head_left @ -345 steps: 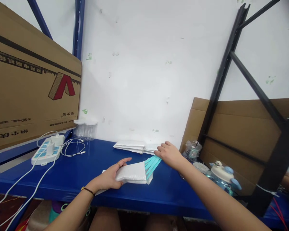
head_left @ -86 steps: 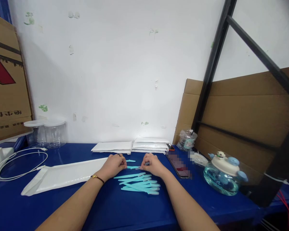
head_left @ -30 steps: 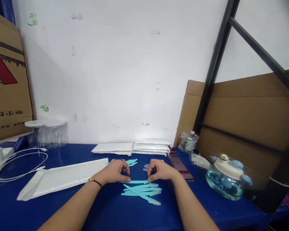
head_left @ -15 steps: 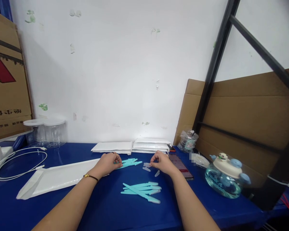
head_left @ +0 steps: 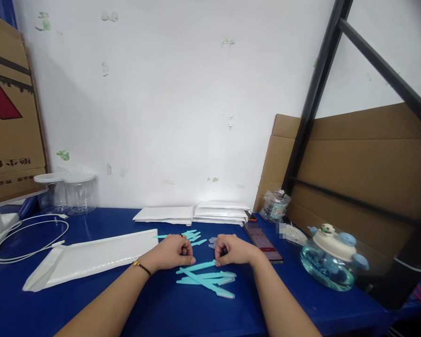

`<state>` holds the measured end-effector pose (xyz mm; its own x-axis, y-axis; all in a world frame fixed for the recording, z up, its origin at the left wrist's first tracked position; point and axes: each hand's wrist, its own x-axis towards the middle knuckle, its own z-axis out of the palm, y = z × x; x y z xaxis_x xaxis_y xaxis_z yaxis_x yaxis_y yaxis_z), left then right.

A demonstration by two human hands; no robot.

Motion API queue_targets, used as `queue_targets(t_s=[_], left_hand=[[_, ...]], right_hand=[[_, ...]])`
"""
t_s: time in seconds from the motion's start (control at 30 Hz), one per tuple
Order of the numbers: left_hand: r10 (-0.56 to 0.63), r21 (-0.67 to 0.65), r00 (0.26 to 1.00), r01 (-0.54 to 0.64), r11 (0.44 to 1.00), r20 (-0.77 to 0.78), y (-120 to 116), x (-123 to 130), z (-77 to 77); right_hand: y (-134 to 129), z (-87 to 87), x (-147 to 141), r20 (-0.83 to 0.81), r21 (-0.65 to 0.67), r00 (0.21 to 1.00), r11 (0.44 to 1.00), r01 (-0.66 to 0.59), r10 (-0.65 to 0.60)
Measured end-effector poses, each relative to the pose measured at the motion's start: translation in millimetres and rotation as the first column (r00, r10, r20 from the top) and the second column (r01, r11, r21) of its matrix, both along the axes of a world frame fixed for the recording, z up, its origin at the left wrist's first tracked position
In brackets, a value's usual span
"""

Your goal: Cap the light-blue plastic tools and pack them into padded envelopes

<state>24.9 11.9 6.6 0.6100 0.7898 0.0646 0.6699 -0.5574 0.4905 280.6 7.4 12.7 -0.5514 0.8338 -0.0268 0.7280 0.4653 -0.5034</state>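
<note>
My right hand (head_left: 233, 251) has its thumb and fingers closed on the capped end of a turquoise eyebrow razor (head_left: 198, 267), whose handle reaches left over the near pile. Beside it, my left hand (head_left: 175, 252) is curled with thumb and fingertips together, just behind that razor; whatever they hold, if anything, is hidden. Below both hands lie crossed turquoise razors (head_left: 206, 282), their blade ends pointing right with clear caps. Farther back, other turquoise razors (head_left: 196, 238) fan out, partly covered by my left hand. Small clear caps (head_left: 212, 242) lie partly behind my right fingers.
A white padded mailer (head_left: 94, 257) lies left; stacked white mailers (head_left: 221, 213) rest by the wall. At right are a phone (head_left: 264, 243) and a panda-topped bottle (head_left: 330, 262). White cable (head_left: 31, 260) and clear jars (head_left: 79, 194) stand left on the blue table (head_left: 154, 309).
Both hands have come nearer: my left from the back razors, my right from the loose caps to the near pile. The right fingers now grip a razor's end there.
</note>
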Motion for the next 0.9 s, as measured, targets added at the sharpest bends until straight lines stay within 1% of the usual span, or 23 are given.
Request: queue_targets(t_s=[0.1,0.17,0.33,0.43,0.6,0.67,0.73,0.8,0.83,0.9], left_hand=[[0.001,0.031,0.999,0.0,1.0,-0.036,1,1,1.5],[0.02,0.074,0.999,-0.016,0.997,-0.046,2,1,5.0],[0.137,0.195,0.988,-0.122,0.973,-0.065,5,-5,15.8],[0.165,0.229,0.983,-0.142,0.963,-0.086,6,-8,16.7],[0.163,0.242,0.983,-0.139,0.96,-0.082,12,-12,10.2],[0.194,0.25,0.976,-0.165,0.954,-0.098,16,-15,7.5],[0.246,0.247,0.964,-0.215,0.945,-0.1,20,-19,6.1],[0.261,0.225,0.964,-0.242,0.944,-0.057,20,-21,6.6],[0.241,0.201,0.97,-0.232,0.952,-0.022,17,-20,7.5],[0.141,0.12,0.989,-0.146,0.982,0.047,9,-15,9.8]], right_hand=[[0,-1.4,-6,-0.026,0.053,0.999,0.998,0.024,-0.023],[1,-1.1,-8,-0.055,0.092,0.997,0.994,0.055,-0.05],[5,-3.4,-7,-0.135,0.22,0.978,0.957,0.189,-0.162],[8,-6.6,-4,-0.128,0.237,0.973,0.947,0.216,-0.19],[10,-9.3,0,-0.106,0.251,0.981,0.951,0.182,-0.16],[13,-10.3,2,-0.111,0.272,0.977,0.94,0.208,-0.184],[15,-11.1,5,-0.144,0.289,0.965,0.923,0.254,-0.22],[17,-10.9,8,-0.19,0.288,0.954,0.916,0.28,-0.231],[17,-10.4,10,-0.216,0.27,0.95,0.922,0.278,-0.223],[15,-8.5,12,-0.263,0.198,0.947,0.95,0.242,-0.186]])
